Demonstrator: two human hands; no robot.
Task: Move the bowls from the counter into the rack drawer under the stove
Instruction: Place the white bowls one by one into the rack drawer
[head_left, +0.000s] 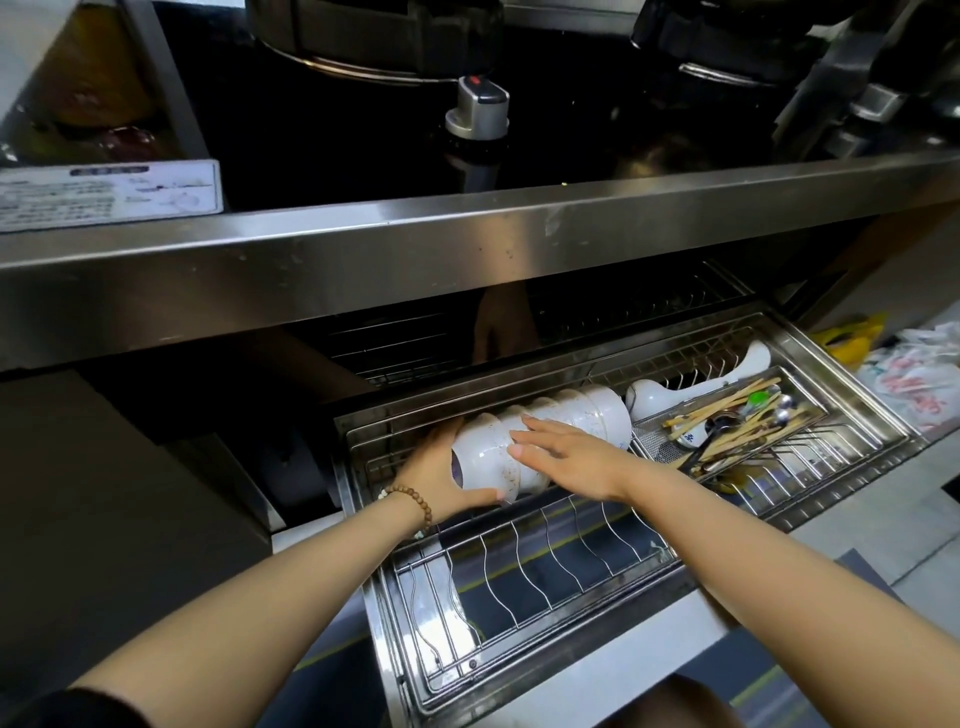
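White ceramic bowls (587, 415), on edge in steel wire rack drawer (545, 561), frame centre: left hand (441, 478) fingers curled round end bowl (483, 457), right hand (566, 457) flat, fingers straight, on top; released unbraced, the row could topple and chip.

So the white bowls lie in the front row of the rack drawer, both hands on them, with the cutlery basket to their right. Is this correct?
Not the front row: the head view shows the white bowls in the rear row of the rack drawer. The left hand and right hand are on them, the cutlery basket to their right.
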